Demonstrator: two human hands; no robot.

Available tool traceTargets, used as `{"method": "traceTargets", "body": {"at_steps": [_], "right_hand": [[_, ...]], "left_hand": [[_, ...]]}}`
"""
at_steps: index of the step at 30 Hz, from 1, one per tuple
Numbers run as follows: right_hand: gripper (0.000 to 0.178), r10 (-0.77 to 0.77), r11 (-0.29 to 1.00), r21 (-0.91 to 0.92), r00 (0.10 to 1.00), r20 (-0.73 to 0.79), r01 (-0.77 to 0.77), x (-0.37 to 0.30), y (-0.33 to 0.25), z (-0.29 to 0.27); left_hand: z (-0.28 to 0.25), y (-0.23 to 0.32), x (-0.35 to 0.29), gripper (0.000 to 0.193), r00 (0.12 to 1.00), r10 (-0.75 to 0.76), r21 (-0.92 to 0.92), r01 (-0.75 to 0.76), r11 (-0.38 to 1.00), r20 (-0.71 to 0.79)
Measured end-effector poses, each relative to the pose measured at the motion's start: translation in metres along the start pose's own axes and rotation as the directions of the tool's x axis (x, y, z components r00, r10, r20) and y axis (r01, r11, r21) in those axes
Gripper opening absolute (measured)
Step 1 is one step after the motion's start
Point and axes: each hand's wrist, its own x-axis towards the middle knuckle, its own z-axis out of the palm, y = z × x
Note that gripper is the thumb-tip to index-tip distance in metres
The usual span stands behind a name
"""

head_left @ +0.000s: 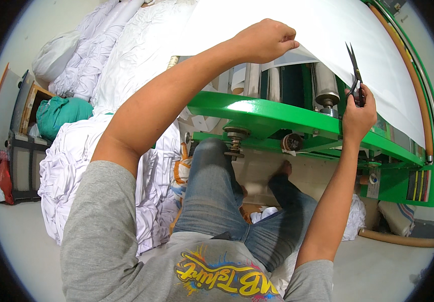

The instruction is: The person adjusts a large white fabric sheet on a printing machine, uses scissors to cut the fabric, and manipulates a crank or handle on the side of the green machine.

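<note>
My left hand reaches over the machine, its fingers pinched at the edge of a wide white sheet. I cannot tell whether the sheet is paper or cloth. In my right hand is a pair of black scissors, fingers wrapped round the handles. The blades point up and away from me, slightly parted, in front of the sheet. Below the sheet's near edge, metal rollers show behind the green frame of the machine.
White fabric lies heaped on my left, with more bundles behind it. Beside it is a green cloth bundle. A brown tube lies on the floor at right. Another long brown roll runs along the machine's right side.
</note>
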Motion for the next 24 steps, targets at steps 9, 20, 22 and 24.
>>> {"method": "traceTargets", "body": {"at_steps": [9,20,22,24], "right_hand": [[0.043,0.025,1.000,-0.005,1.000,-0.016,-0.025,0.0000,-0.0016,0.0002],[0.044,0.152,0.987,0.055,0.988,0.013,-0.153,0.0000,-0.0083,-0.0032],[0.044,0.149,0.987,0.064,0.989,0.013,-0.150,0.0000,-0.0075,-0.0031],[0.043,0.144,0.987,0.077,0.990,0.011,-0.144,-0.0001,-0.0081,-0.0025]], "left_hand": [[-0.0039,-0.0008,0.0032,0.041,0.999,-0.045,-0.038,0.044,0.998,-0.026],[-0.0083,0.0027,0.0004,0.039,1.000,0.017,-0.082,-0.016,0.997,0.011],[-0.0078,0.0031,0.0005,0.038,0.999,0.042,-0.103,-0.039,0.994,0.025],[-0.0062,0.0026,0.0003,0.036,0.998,0.060,-0.113,-0.056,0.992,0.035]]}}
